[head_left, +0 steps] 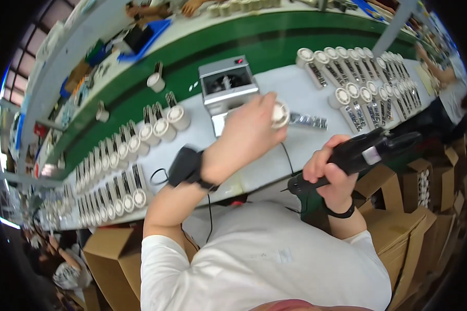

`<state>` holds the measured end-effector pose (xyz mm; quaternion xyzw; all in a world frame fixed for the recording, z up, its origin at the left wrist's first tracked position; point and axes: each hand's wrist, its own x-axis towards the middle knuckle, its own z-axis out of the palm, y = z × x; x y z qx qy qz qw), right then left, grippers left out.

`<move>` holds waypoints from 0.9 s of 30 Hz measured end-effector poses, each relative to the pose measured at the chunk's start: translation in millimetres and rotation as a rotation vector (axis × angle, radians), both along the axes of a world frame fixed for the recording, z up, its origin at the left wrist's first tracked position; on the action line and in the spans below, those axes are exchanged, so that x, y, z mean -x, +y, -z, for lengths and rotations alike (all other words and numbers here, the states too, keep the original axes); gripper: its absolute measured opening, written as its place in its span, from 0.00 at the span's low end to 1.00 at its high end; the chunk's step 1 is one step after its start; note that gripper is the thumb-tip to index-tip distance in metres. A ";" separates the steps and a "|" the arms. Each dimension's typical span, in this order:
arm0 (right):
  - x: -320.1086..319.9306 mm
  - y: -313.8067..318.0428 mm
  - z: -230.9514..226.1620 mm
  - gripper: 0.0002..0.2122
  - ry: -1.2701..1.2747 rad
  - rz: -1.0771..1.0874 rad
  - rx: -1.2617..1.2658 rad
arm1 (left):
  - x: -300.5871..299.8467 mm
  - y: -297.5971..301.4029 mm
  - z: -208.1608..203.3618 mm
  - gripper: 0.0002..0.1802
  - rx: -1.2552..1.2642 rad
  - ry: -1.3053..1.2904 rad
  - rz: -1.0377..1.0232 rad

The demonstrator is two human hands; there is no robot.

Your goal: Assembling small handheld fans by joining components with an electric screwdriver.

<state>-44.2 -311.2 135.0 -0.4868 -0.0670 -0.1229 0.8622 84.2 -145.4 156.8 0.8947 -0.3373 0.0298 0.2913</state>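
My left hand (250,130), wearing a black band on its wrist, has its fingers closed round the white round head of a handheld device (280,113). A shiny strip with small parts (308,121) stretches from that head to the right, over the table. To the right and nearer my body, my right hand (331,173) grips a black electric screwdriver (355,154). Its thin bit points left and stands apart from the device. Just beyond my left hand sits a silver box-shaped screw feeder (228,85) with a dark tray and a red light.
Rows of similar white devices (135,143) line the table (280,83) at left; more devices (352,91) stand at right. Cables run near my left arm. Cardboard boxes (399,228) flank me. A green ledge (290,31) borders the far side. Other people work nearby.
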 end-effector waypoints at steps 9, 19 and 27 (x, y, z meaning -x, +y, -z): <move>-96.6 48.1 -11.5 0.17 -0.142 0.034 0.288 | 84.7 143.5 101.3 0.34 0.071 0.291 -0.450; -147.3 97.8 10.5 0.11 -0.216 0.124 0.495 | 85.2 127.8 153.8 0.38 0.434 0.046 -0.470; -133.8 86.1 9.3 0.12 -0.128 0.064 0.441 | 86.0 129.5 154.3 0.39 0.421 0.058 -0.462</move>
